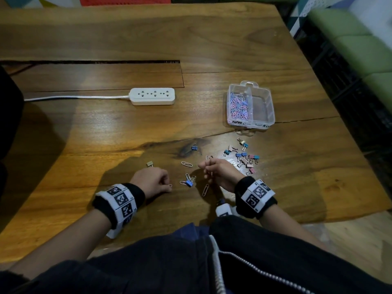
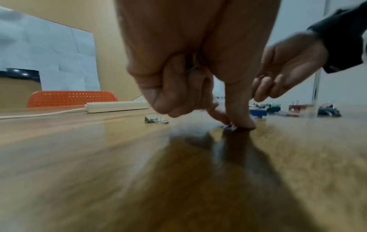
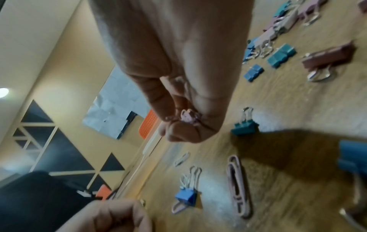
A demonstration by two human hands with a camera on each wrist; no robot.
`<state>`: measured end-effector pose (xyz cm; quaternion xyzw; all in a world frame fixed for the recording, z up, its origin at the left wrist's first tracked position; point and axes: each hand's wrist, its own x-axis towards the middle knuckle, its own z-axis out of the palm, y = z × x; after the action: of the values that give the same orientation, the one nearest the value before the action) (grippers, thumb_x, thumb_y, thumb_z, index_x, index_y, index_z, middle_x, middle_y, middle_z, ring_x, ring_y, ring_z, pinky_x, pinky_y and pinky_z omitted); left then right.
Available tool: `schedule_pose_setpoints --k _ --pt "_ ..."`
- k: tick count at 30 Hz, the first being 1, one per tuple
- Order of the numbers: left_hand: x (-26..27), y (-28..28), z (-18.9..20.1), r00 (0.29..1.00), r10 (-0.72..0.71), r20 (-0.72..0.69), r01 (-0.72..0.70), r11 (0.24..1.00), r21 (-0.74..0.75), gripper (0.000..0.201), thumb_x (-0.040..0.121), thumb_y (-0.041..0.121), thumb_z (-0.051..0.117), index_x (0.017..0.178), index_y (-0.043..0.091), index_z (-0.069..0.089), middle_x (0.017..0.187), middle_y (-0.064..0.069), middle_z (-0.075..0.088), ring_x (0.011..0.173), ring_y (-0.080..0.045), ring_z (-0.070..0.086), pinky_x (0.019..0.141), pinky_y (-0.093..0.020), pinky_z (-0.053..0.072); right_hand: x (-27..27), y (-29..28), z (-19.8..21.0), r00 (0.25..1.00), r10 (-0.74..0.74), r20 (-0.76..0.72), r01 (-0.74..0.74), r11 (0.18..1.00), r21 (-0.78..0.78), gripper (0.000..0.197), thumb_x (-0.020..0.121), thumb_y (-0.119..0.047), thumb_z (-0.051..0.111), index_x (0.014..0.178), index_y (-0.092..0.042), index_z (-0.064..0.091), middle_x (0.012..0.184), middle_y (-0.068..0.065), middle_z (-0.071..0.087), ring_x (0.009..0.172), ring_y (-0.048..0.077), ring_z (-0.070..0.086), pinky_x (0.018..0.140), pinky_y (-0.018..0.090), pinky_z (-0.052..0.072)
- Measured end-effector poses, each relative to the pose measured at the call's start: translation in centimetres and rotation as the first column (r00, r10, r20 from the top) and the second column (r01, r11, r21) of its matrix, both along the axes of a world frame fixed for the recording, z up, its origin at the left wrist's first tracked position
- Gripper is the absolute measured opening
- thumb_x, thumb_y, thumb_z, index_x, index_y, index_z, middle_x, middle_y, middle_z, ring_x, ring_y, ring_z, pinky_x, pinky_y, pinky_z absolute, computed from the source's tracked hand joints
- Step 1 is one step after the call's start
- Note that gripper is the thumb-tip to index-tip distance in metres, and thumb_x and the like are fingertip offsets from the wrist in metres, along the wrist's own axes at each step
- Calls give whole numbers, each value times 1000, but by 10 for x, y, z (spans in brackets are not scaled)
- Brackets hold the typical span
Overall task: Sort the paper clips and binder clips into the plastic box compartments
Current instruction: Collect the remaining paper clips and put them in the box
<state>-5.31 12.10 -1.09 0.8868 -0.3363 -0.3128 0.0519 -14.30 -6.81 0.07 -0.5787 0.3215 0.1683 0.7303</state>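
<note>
Pink paper clips (image 3: pixel 188 117) — right hand (image 3: pixel 178 70) only.

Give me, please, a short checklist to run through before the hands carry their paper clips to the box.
1. Right hand has a clip: ok, its fingertips pinch pink paper clips.
2. Left hand has its clip secured: not ok, thumb and a finger only press a clip against the table.
3. Paper-clip compartment reachable: ok, the plastic box lies open.
4. Right compartment free for binder clips: ok, it looks empty.
5. Paper clips left behind: not ok, several lie between the hands, such as the one ahead of them.
6. Binder clips sorted: not ok, all on the table.
</note>
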Motion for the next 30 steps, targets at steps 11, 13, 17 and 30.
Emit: schedule_pose_setpoints --k 11,13,17,30 --pt "6 -15 -2 716 318 -621 -568 783 -254 30 91 7 41 61 13 44 59 -5 44 48 -13 44 40 -16 31 -1 29 -22 894 418 -162 -377 506 -776 26 77 -24 69 83 -18 44 94 2 46 87 15 42 74 24 34" --pt "9 -19 -1 388 288 -876 -814 552 -179 22 79 5 41 58 11 38 52 -6 41 32 -8 35 32 -8 21 -2 22 -18 907 394 -149 -350 505 -789 19 81 -17 64 83 -17 45 101 8 50 91 19 47 75 25 35" --pt "7 -30 1 260 244 -934 -849 520 -100 12 66 9 43 60 16 35 53 -1 38 30 -6 30 33 -5 19 -11 4 -9 869 458 -185 -397 425 -814 20 81 -14 63 99 -11 56 112 11 52 107 25 49 90 31 39" --pt "-9 -48 0 947 -285 150 287 958 7 27 89 39 51 105 18 56 111 -2 57 101 -19 55 78 -29 44 -26 11 -13 672 646 -361 -574 147 -805 24 87 -21 56 104 -4 56 113 12 47 105 25 47 92 35 42"
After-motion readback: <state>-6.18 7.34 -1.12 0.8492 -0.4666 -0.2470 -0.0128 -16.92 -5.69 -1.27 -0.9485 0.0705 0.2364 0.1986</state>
